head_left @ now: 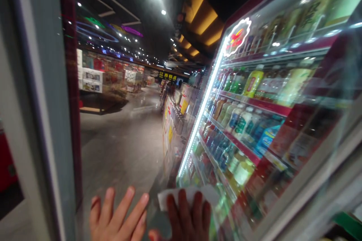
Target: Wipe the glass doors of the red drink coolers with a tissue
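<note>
My left hand is low in the view, its back toward me and its fingers stretched out and spread. It appears to lie against or just before a glass pane; whether it touches cannot be made out. To its right, my right hand is in shadow, with its fingers laid flat over a white cloth or paper sheet. The sheet shows above and beside the fingertips and looks pressed to the glass. The thumb is apart from the fingers. Both wrists are cut off by the lower edge.
A drinks cooler with a lit edge holds rows of bottles on the right. A grey frame post runs down the left. Beyond the glass are a shop floor, a shelf of goods and boxed displays.
</note>
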A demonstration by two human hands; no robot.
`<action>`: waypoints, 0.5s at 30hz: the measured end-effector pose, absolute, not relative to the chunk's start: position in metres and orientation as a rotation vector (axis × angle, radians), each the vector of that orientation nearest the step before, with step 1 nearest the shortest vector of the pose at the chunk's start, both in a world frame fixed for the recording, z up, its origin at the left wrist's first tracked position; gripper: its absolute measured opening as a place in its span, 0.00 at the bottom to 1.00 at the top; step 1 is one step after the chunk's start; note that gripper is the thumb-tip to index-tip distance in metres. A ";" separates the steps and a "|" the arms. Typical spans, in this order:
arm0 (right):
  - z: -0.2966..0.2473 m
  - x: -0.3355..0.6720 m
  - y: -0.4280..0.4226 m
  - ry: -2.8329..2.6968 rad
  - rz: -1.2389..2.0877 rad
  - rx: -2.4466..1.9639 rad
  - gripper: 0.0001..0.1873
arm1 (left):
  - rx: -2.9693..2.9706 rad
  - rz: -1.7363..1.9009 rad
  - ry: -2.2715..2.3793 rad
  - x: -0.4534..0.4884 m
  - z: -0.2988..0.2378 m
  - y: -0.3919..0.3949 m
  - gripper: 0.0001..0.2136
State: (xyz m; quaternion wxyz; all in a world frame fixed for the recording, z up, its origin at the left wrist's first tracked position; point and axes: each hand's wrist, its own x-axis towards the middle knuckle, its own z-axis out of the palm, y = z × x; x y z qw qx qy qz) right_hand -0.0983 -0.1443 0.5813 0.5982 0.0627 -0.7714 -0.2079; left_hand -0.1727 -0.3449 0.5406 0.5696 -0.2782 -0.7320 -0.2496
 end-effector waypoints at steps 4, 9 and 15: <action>0.583 -0.083 -0.078 -1.705 -0.311 -0.183 0.46 | -0.622 -0.579 -1.670 -0.176 0.538 -0.346 0.43; 0.663 -0.073 -0.053 -1.632 -0.081 -0.423 0.41 | -0.642 -0.622 -1.697 -0.171 0.539 -0.343 0.43; 0.633 -0.093 -0.141 -1.799 -0.477 0.093 0.44 | -0.645 -0.685 -1.686 -0.162 0.553 -0.341 0.40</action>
